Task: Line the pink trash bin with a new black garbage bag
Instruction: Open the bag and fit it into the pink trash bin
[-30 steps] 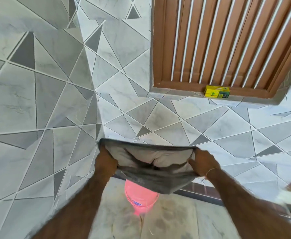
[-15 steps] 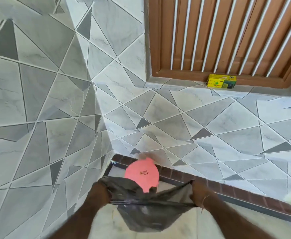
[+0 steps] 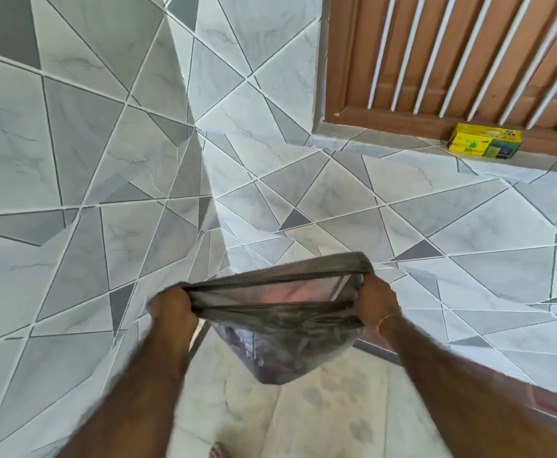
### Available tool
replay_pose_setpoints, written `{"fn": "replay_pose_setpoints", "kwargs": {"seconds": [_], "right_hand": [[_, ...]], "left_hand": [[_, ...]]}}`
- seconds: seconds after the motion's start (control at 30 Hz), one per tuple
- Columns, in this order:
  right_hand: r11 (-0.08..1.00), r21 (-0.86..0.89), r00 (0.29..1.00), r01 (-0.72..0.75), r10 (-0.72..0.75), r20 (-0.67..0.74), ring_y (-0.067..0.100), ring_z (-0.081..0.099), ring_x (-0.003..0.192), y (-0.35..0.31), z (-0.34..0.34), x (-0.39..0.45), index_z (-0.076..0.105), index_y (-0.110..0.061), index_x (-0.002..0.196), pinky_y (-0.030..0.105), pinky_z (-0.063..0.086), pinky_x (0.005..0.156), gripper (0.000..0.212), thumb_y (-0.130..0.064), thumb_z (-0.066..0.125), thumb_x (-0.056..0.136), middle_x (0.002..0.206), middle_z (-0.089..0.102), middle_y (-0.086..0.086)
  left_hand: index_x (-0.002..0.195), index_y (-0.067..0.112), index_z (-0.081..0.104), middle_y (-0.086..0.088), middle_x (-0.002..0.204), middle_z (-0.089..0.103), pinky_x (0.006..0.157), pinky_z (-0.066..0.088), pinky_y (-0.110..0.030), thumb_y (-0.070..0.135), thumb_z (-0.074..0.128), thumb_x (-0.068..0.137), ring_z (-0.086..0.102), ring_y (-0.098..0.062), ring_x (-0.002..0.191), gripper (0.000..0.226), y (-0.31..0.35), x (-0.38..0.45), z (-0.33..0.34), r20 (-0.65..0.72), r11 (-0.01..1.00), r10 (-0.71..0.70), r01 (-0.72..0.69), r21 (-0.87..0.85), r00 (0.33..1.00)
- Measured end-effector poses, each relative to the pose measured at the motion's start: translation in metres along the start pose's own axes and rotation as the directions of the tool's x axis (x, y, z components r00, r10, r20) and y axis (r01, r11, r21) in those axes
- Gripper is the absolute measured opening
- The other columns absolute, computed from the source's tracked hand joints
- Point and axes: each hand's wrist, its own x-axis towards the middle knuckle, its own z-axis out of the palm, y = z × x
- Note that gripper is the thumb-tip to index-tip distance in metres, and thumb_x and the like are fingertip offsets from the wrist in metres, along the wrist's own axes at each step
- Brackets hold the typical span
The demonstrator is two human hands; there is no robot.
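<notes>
A thin black garbage bag [image 3: 287, 338] hangs in front of me with its mouth stretched wide. My left hand [image 3: 171, 309] grips the left end of the rim and my right hand [image 3: 374, 304] grips the right end. The pink trash bin [image 3: 290, 294] shows only as a pink glow through the bag's film near the mouth; its outline is hidden behind the bag. The bag's closed bottom sags down over the floor between my forearms.
Grey tiled walls [image 3: 105, 160] meet in a corner straight ahead. A brown slatted window [image 3: 452, 54] is at the upper right, with a yellow box [image 3: 485, 146] on its sill. Pale floor [image 3: 303, 418] lies below, and a foot [image 3: 219, 451] shows at the bottom edge.
The bag has been raised and now covers the pink bin, which stood in plain sight behind the rim half a second ago. Both hands still hold the rim stretched apart.
</notes>
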Motion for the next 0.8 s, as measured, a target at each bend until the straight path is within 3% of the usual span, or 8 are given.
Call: {"fn": "replay_pose_setpoints", "kwargs": {"seconds": [0.07, 0.1, 0.17, 0.23, 0.4, 0.5, 0.63, 0.8], "right_hand": [[0.998, 0.059, 0.999, -0.008, 0.011, -0.041, 0.045, 0.059, 0.109, -0.017, 0.001, 0.004, 0.057, -0.002, 0.113, 0.044, 0.048, 0.090, 0.032, -0.009, 0.050, 0.083, 0.118, 0.063, 0.025], [0.996, 0.087, 0.998, -0.031, 0.036, -0.053, 0.046, 0.059, 0.109, -0.029, 0.010, 0.009, 0.056, -0.002, 0.115, 0.045, 0.048, 0.091, 0.033, -0.008, 0.051, 0.083, 0.119, 0.063, 0.025], [0.992, 0.104, 0.996, -0.071, 0.076, -0.049, 0.048, 0.058, 0.110, -0.056, 0.031, 0.020, 0.053, -0.001, 0.118, 0.046, 0.048, 0.092, 0.037, -0.006, 0.054, 0.082, 0.120, 0.062, 0.027], [0.990, 0.102, 0.994, -0.095, 0.099, -0.042, 0.049, 0.057, 0.110, -0.081, 0.046, 0.026, 0.051, -0.002, 0.120, 0.047, 0.048, 0.092, 0.038, -0.006, 0.055, 0.082, 0.120, 0.062, 0.028], [0.980, 0.160, 0.974, -0.120, 0.147, -0.170, 0.047, 0.058, 0.108, -0.140, 0.065, 0.047, 0.054, -0.003, 0.118, 0.046, 0.049, 0.090, 0.036, -0.007, 0.053, 0.082, 0.120, 0.059, 0.025], [0.984, 0.176, 0.958, -0.029, 0.078, -0.274, 0.047, 0.056, 0.108, -0.161, 0.075, 0.052, 0.051, -0.004, 0.125, 0.047, 0.049, 0.091, 0.047, -0.002, 0.049, 0.078, 0.124, 0.052, 0.024], [0.970, 0.214, 0.962, -0.114, 0.162, -0.219, 0.047, 0.056, 0.107, -0.170, 0.090, 0.048, 0.052, 0.003, 0.114, 0.049, 0.046, 0.090, 0.037, 0.008, 0.050, 0.077, 0.127, 0.048, 0.026], [0.967, 0.205, 0.965, -0.148, 0.187, -0.185, 0.049, 0.059, 0.106, -0.169, 0.122, 0.049, 0.053, 0.006, 0.116, 0.049, 0.049, 0.090, 0.040, 0.009, 0.048, 0.076, 0.122, 0.054, 0.030]], "left_hand": [[0.129, 0.002, 0.054, -0.018, 0.131, 0.059, 0.084, 0.050, -0.034, 0.014, 0.044, 0.093, 0.058, -0.037, 0.118, 0.039, 0.013, 0.011, 0.003, -0.101, 0.987, 0.148, -0.141, 0.076, 0.984], [0.120, 0.000, 0.059, -0.022, 0.124, 0.062, 0.086, 0.050, -0.039, 0.011, 0.046, 0.088, 0.060, -0.041, 0.112, 0.036, 0.023, 0.023, 0.001, -0.147, 0.953, 0.245, -0.210, 0.218, 0.958], [0.108, 0.000, 0.061, -0.026, 0.113, 0.065, 0.087, 0.049, -0.044, 0.014, 0.052, 0.084, 0.061, -0.045, 0.104, 0.029, 0.032, 0.049, -0.002, 0.004, 0.785, 0.402, -0.347, 0.513, 0.915], [0.110, 0.001, 0.056, -0.027, 0.113, 0.065, 0.088, 0.048, -0.045, 0.023, 0.058, 0.082, 0.061, -0.045, 0.104, 0.035, 0.036, 0.070, -0.006, 0.209, 0.594, 0.402, -0.428, 0.681, 0.891], [0.118, 0.000, 0.050, -0.029, 0.118, 0.061, 0.093, 0.047, -0.048, 0.003, 0.056, 0.078, 0.058, -0.047, 0.108, 0.040, 0.075, 0.127, -0.015, 0.278, 0.491, 0.409, -0.467, 0.736, 0.869], [0.128, 0.003, 0.041, -0.029, 0.121, 0.059, 0.097, 0.046, -0.050, 0.001, 0.054, 0.078, 0.056, -0.048, 0.111, 0.052, 0.085, 0.142, -0.016, 0.343, 0.426, 0.417, -0.514, 0.745, 0.842], [0.130, 0.004, 0.043, -0.026, 0.122, 0.060, 0.093, 0.048, -0.047, 0.004, 0.055, 0.079, 0.059, -0.046, 0.110, 0.052, 0.074, 0.163, -0.022, 0.392, 0.363, 0.375, -0.523, 0.772, 0.840], [0.111, -0.007, 0.057, -0.028, 0.113, 0.064, 0.086, 0.050, -0.040, 0.001, 0.061, 0.078, 0.062, -0.043, 0.104, 0.034, 0.067, 0.179, -0.026, 0.379, 0.374, 0.272, -0.460, 0.805, 0.885]]}}
